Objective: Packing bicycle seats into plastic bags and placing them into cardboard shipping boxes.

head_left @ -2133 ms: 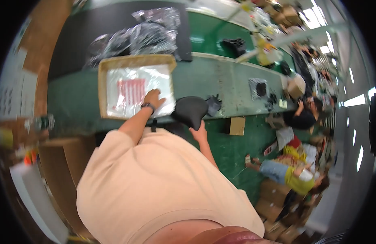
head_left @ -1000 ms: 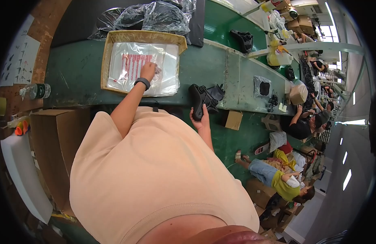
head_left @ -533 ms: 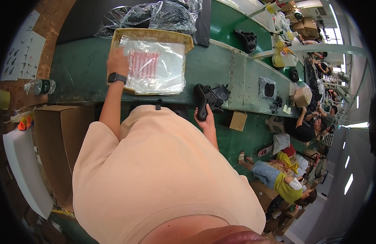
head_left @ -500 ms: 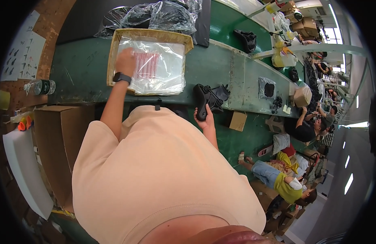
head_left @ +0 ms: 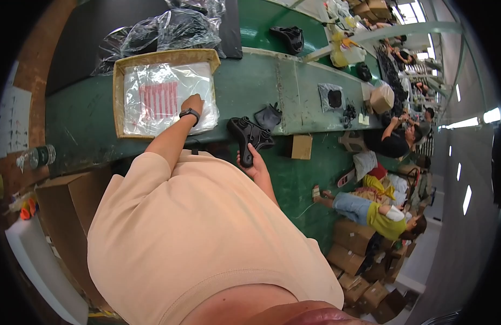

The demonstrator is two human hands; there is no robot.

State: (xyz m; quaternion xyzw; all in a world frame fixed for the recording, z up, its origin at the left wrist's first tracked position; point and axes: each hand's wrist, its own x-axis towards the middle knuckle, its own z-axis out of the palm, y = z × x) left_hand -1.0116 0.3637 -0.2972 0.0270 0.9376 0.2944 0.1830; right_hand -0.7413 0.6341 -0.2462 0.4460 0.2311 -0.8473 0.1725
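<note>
Head view: the black saddle (head_left: 251, 138) is up at the worktop's (head_left: 239, 92) front edge, to the right of the stack of clear bags (head_left: 199, 86), with a gap between them. Its ribbed underside faces the camera. The long axis runs away from the person, narrow nose nearest the body, broad end toward the worktop; whether that end rests on the edge, I cannot tell. The right hand (head_left: 257, 167) is the nearer one, its grip wrapped round the nose, thumb along the upturned underside, forearm rising from below and slanting to the left. Just beyond the saddle sits a small dark pouch-like item (head_left: 269, 116). Leftward, the bags lie flat in a shallow cardboard tray (head_left: 119, 97), red stripes showing on the top one. Over their right part is the left hand (head_left: 193, 103), forearm slanting up and rightward, fingers bent; whether that grip pinches a bag cannot be told.
</note>
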